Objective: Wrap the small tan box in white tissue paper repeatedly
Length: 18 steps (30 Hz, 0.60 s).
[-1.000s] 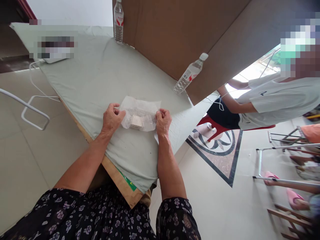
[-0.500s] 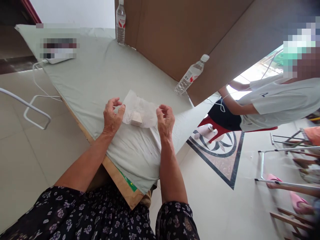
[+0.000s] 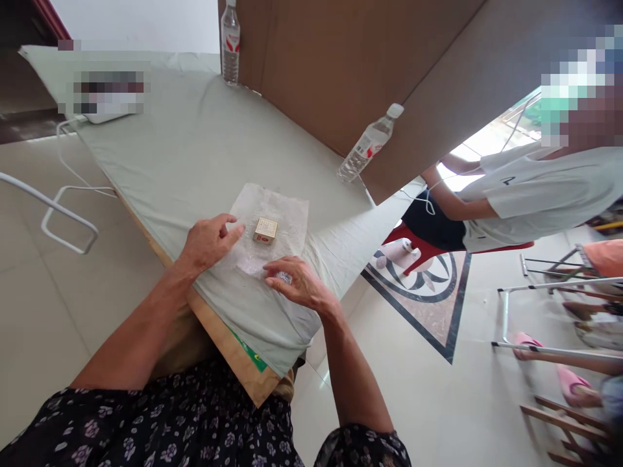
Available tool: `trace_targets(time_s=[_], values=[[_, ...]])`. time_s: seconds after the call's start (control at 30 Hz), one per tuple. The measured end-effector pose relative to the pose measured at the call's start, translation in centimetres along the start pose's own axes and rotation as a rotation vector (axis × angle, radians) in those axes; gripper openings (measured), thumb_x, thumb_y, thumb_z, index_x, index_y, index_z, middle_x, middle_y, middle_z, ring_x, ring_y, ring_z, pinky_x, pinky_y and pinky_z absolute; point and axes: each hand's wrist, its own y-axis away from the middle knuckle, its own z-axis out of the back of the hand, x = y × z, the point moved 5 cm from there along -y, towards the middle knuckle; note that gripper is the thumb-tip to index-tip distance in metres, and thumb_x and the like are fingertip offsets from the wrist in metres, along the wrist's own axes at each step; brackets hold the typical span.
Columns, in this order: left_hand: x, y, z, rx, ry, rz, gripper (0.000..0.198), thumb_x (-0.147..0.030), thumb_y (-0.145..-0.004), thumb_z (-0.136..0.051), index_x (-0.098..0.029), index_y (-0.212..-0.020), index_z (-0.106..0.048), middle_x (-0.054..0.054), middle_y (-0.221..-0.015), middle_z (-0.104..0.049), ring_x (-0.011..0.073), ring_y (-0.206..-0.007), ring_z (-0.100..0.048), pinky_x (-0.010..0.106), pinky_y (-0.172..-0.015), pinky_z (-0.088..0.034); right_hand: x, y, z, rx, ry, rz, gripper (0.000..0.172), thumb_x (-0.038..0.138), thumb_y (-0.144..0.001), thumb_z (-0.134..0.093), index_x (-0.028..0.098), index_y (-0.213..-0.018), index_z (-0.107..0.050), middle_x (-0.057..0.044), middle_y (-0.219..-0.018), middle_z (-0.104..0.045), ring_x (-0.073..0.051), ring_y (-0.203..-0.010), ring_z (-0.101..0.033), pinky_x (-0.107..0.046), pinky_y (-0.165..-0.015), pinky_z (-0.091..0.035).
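A small printed cardboard box (image 3: 265, 231), pale with a red mark on its near side, sits on a sheet of clear bubble wrap (image 3: 287, 211) spread on the cloth-covered table. My left hand (image 3: 209, 241) is at the wrap's left edge, fingers apart and pointing toward the box; it grips nothing. Over the wrap's near corner lies my right hand (image 3: 296, 282), its thumb and fingers apart, with shiny wrap showing between them. Whether those fingertips press on the wrap cannot be told.
Two water bottles, one upright (image 3: 230, 45) and one leaning in view (image 3: 367, 146), stand by a large brown cardboard panel (image 3: 331, 71). A white power strip with a cable (image 3: 114, 113) lies far left. To the right sits another person in a white shirt (image 3: 525, 185).
The wrap, earlier raised hazily over the box between both hands, now lies flat with the box uncovered. My left hand shifted left and nearer; my right hand came down toward me and inward.
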Motion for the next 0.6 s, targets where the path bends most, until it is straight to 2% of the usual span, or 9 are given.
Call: trace_targets(time_s=[0.03,0.1,0.17,0.23,0.3,0.4,0.47,0.6], values=[[-0.1,0.1,-0.1,0.008,-0.086,-0.035,0.032,-0.049,-0.085,-0.065,-0.024,-0.102,-0.075,0.003,-0.069,-0.069,0.0257,-0.075,-0.067,0.041,-0.087,-0.051,-0.2,0.1,0.2,-0.036,-0.011,-0.022,0.024,0.043,-0.096,-0.067,0.025,-0.108,-0.079,-0.005,-0.101,-0.083,-0.023,-0.097,-0.077,-0.041,-0.095,-0.054],[-0.7,0.2,-0.6,0.036,-0.208,-0.135,0.036,-0.041,-0.077,-0.072,-0.024,-0.109,-0.075,0.008,-0.092,-0.076,0.0332,-0.099,-0.070,0.049,-0.101,-0.048,-0.8,-0.4,1.1,-0.206,-0.011,-0.060,0.022,0.039,-0.098,-0.063,0.026,-0.108,-0.078,-0.005,-0.105,-0.082,-0.022,-0.099,-0.076,-0.041,-0.093,-0.056],[-1.6,0.3,-1.5,0.113,-0.261,-0.239,0.049,-0.037,-0.074,-0.075,-0.024,-0.121,-0.072,0.013,-0.124,-0.074,0.0392,-0.127,-0.062,0.053,-0.112,-0.042,-1.2,-1.6,2.1,-0.392,0.057,-0.073,0.023,0.035,-0.096,-0.064,0.028,-0.114,-0.076,-0.005,-0.115,-0.080,-0.024,-0.109,-0.073,-0.044,-0.099,-0.055],[-2.0,0.6,-2.4,0.222,-0.290,-0.289,0.066,-0.037,-0.072,-0.078,-0.023,-0.135,-0.064,0.016,-0.143,-0.066,0.0412,-0.144,-0.051,0.055,-0.119,-0.037,-1.4,-3.4,2.3,-0.464,0.173,-0.065,0.035,0.031,-0.090,-0.070,0.027,-0.125,-0.071,-0.008,-0.133,-0.074,-0.028,-0.126,-0.066,-0.049,-0.110,-0.050],[-1.8,0.9,-3.0,0.310,-0.314,-0.279,0.076,-0.039,-0.071,-0.079,-0.022,-0.142,-0.058,0.018,-0.148,-0.062,0.0419,-0.148,-0.047,0.055,-0.120,-0.036,-1.7,-5.4,1.6,-0.399,0.265,-0.076,0.050,0.028,-0.084,-0.076,0.025,-0.134,-0.067,-0.012,-0.143,-0.068,-0.031,-0.133,-0.061,-0.053,-0.115,-0.046],[-1.3,1.3,-3.5,0.339,-0.325,-0.239,0.079,-0.041,-0.072,-0.079,-0.023,-0.145,-0.054,0.017,-0.150,-0.061,0.0414,-0.145,-0.050,0.055,-0.120,-0.037,-2.8,-6.6,1.0,-0.320,0.296,-0.105,0.047,0.030,-0.085,-0.076,0.024,-0.131,-0.067,-0.013,-0.135,-0.072,-0.032,-0.126,-0.064,-0.054,-0.112,-0.046],[-1.3,1.4,-3.7,0.315,-0.325,-0.226,0.080,-0.040,-0.073,-0.080,-0.024,-0.146,-0.053,0.017,-0.151,-0.060,0.0413,-0.145,-0.049,0.055,-0.121,-0.035,-3.7,-5.8,2.2,-0.424,0.282,-0.120,0.043,0.034,-0.087,-0.074,0.024,-0.129,-0.067,-0.013,-0.132,-0.073,-0.032,-0.123,-0.065,-0.053,-0.111,-0.046],[-1.9,1.3,-4.5,0.273,-0.339,-0.186,0.082,-0.041,-0.075,-0.079,-0.021,-0.149,-0.050,0.019,-0.152,-0.057,0.0426,-0.149,-0.043,0.057,-0.122,-0.030,-6.9,-2.0,6.8,-0.735,0.310,-0.237,0.045,0.040,-0.086,-0.070,0.022,-0.128,-0.065,-0.014,-0.129,-0.072,-0.032,-0.119,-0.064,-0.054,-0.107,-0.047]])
